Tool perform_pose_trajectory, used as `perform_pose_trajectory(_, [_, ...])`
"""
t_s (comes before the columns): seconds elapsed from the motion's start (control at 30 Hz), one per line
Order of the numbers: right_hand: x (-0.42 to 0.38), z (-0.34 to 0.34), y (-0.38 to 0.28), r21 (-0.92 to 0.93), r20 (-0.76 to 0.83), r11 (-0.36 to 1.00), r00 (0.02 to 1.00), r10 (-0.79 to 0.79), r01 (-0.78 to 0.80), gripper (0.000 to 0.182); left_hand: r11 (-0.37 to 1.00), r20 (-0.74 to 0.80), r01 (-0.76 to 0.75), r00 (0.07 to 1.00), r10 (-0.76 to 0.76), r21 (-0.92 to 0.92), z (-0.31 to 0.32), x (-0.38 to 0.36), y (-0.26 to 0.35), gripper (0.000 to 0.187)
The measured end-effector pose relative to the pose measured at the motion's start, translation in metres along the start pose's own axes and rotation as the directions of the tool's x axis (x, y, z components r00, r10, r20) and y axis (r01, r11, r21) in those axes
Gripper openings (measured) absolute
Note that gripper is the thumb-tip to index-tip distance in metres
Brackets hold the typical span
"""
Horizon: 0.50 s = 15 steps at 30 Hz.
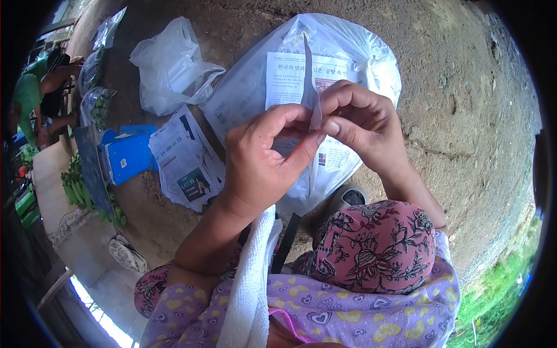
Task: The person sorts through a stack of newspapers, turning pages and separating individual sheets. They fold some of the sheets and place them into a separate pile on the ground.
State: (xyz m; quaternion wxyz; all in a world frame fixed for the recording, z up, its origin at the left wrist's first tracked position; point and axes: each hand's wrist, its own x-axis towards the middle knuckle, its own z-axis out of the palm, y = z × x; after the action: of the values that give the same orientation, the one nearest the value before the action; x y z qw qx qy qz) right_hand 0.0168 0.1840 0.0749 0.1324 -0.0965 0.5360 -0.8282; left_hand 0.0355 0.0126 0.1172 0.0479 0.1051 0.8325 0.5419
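A paper strip (310,87) is pinched by the left hand (261,165) and right hand (362,130) – mid-fold, it seems (over a newspaper-filled plastic bag (360,52)) – and a firm crease is likely called for next.

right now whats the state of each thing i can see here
left hand: pinching the paper strip
right hand: pinching the same strip
paper strip: folded, held upright
large plastic bag: lying on the ground, newspaper inside
small plastic bag: crumpled, open
newspaper stack: loose, fanned out
white towel: draped over the lap
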Motion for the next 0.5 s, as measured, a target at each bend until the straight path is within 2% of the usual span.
perform_pose_trajectory(0.1, [-0.0004,0.0019,-0.0064,-0.046,0.002,0.999,1.0,0.025,-0.025,0.016,0.995,0.0,-0.025,1.0,0.025,0.099,-0.001,0.0004,0.0007,0.021])
perform_pose_trajectory(0.4, [-0.0002,0.0002,-0.0016,0.096,-0.011,0.995,1.0,0.016,-0.015,0.014,0.997,0.011,-0.014,1.0,0.014,0.07,0.0004,0.0,0.0028,0.017])
perform_pose_trajectory(0.5, [0.0007,-0.0016,-0.0001,0.015,0.012,0.998,0.998,-0.054,0.054,0.011,0.987,-0.003,-0.056,0.998,0.057,0.152,0.0011,-0.0006,0.0007,0.016])
